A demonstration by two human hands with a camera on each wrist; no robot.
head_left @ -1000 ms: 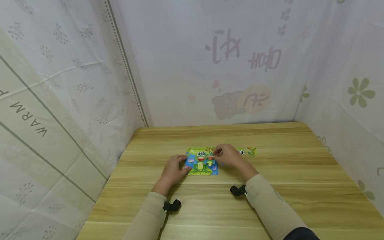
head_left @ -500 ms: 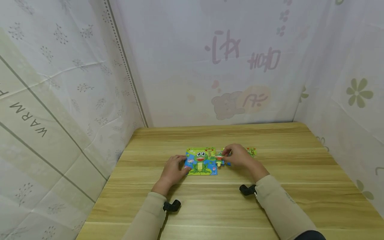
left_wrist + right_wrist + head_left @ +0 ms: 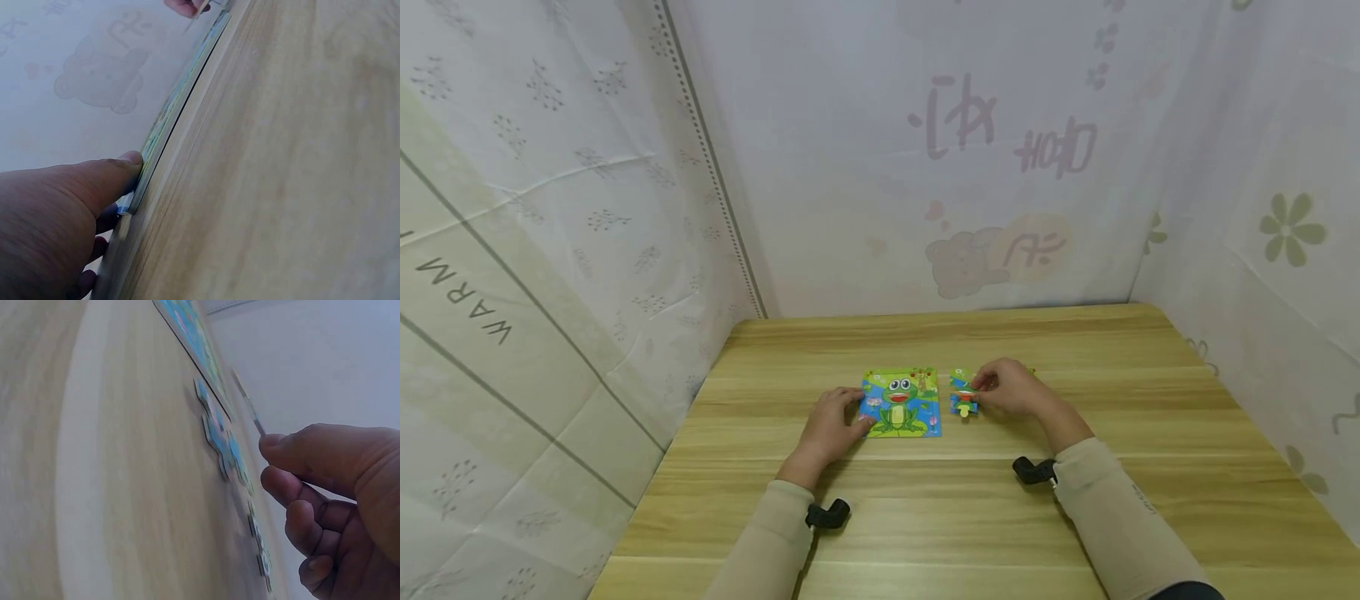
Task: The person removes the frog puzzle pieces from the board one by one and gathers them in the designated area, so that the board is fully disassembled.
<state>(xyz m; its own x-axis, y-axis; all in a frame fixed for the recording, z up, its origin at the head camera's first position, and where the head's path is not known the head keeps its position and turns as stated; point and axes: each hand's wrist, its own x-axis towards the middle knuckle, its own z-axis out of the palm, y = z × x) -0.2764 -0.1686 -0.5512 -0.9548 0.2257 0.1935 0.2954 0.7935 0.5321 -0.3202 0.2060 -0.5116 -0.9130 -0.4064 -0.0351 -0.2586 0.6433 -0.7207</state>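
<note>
In the head view, a square frog picture puzzle [image 3: 897, 404] lies flat on the table. My left hand [image 3: 829, 427] rests at its left side, fingers along the edge and thumb on the front left corner. The left wrist view shows the straight thumb [image 3: 119, 170] pressing that corner. To the right of the puzzle, my right hand [image 3: 1018, 390] pinches a small puzzle piece [image 3: 251, 406] between thumb and fingertip, raised off the table. From the head it shows a red frog mouth. Loose puzzle pieces [image 3: 215, 440] lie below and beside this hand, partly hidden by it.
More loose pieces [image 3: 259, 547] lie along the table farther right, mostly covered by the right hand in the head view. The wooden table [image 3: 910, 525] ends at patterned cloth hangings [image 3: 865, 167] behind and at both sides.
My right hand has moved right, carrying the pinched puzzle piece from over the puzzle's right part to above the loose pieces. The left hand stays at the puzzle's left edge.
</note>
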